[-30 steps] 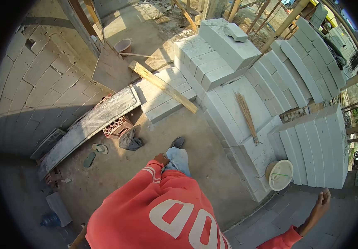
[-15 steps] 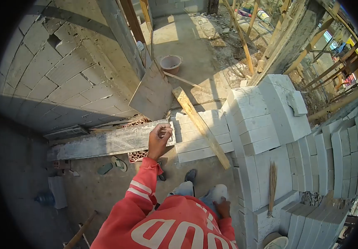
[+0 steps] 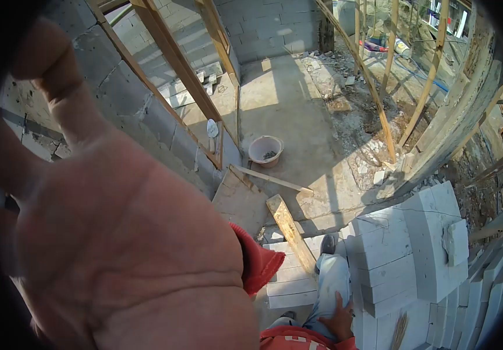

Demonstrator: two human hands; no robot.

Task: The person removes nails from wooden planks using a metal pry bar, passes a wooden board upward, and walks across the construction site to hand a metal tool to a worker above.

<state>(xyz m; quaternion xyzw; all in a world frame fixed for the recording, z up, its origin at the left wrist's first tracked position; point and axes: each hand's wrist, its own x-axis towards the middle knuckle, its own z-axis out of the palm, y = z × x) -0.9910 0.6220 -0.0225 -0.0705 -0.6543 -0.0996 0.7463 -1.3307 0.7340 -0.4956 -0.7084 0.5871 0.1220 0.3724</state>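
Note:
My left hand (image 3: 129,233) is raised very close to the camera, its palm facing me. Its fingers are apart and partly lost in the dark edge of the view; nothing is held. A red sleeve cuff (image 3: 257,259) shows behind it. My right hand (image 3: 339,319) rests on my leg in pale jeans (image 3: 333,286), fingers spread. My shoe (image 3: 328,244) is up on the low stack of white blocks (image 3: 289,296), beside a wooden plank (image 3: 291,233) lying across it.
A pink basin (image 3: 266,153) with some dark material stands on the concrete floor. A trowel (image 3: 212,128) leans by the wooden door frame (image 3: 176,70). Higher white blocks (image 3: 385,251) stand at right, with a brush-like bundle (image 3: 400,329) on them. Rubble and slanted poles (image 3: 388,52) lie beyond.
My left hand has come up from over the board to right before the camera, its fingers opening out. One foot has stepped onto the blocks, and the view has tilted up and moved forward.

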